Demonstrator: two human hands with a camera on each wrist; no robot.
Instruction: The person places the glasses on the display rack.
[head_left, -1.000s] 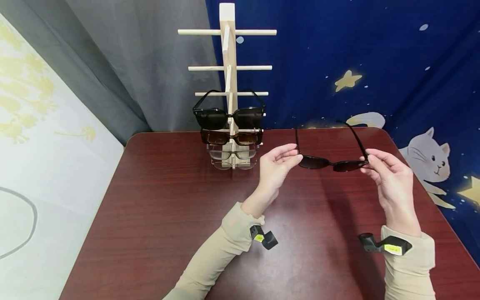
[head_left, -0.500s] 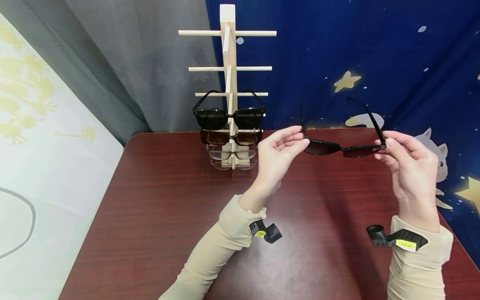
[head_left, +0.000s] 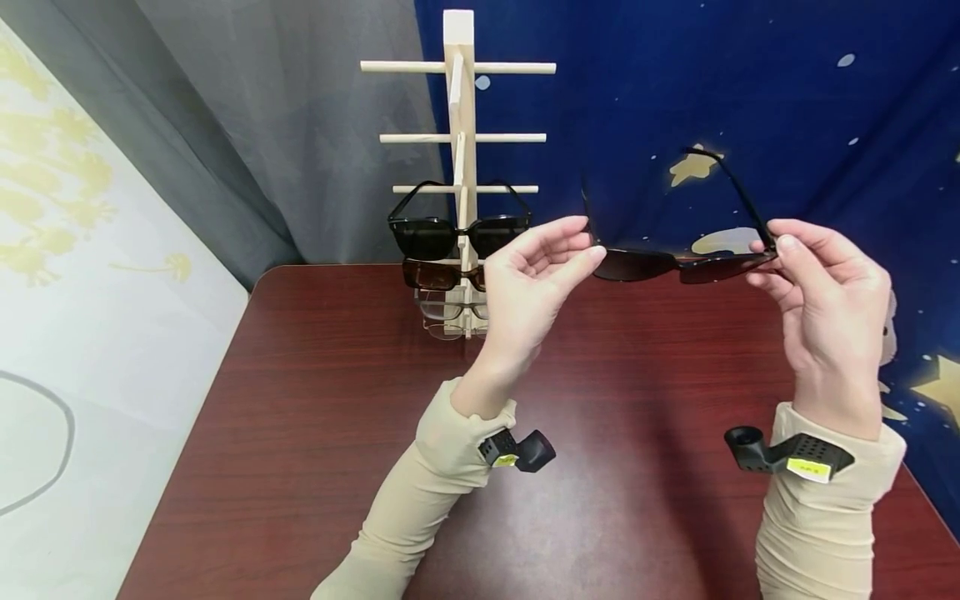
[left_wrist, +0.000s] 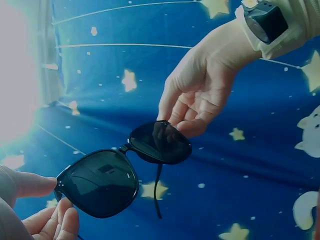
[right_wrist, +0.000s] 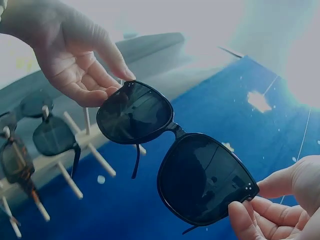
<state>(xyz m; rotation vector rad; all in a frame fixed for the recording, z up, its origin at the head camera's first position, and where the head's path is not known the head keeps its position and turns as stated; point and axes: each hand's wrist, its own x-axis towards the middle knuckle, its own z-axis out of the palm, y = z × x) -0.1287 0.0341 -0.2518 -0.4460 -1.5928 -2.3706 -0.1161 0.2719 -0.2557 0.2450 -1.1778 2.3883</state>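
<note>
Between both hands, a pair of black sunglasses (head_left: pixel 637 265) is held up in the air with its temples unfolded and pointing away. My left hand (head_left: pixel 528 287) pinches the left hinge corner between thumb and fingers. At the opposite corner, my right hand (head_left: pixel 836 308) pinches the frame the same way. Dark lenses (right_wrist: pixel 202 177) with small silver dots at the outer corners show in the right wrist view. To the left stands a wooden eyewear rack (head_left: pixel 459 29), partly hidden behind my left hand. Its lower rungs carry black sunglasses (head_left: pixel 423 239), brown-lensed sunglasses (head_left: pixel 429 275) and clear eyeglasses (head_left: pixel 442 310).
The rack's upper wooden rungs (head_left: pixel 513 68) hold no glasses. Beneath everything is a dark red-brown table (head_left: pixel 315 467). A blue curtain (head_left: pixel 630 108) with stars and a grey curtain (head_left: pixel 337 150) hang behind; a white patterned surface (head_left: pixel 97 333) lies left.
Both hands have raised the sunglasses higher above the table. They first shifted right, then the left hand came back left, now covering part of the rack's lower glasses.
</note>
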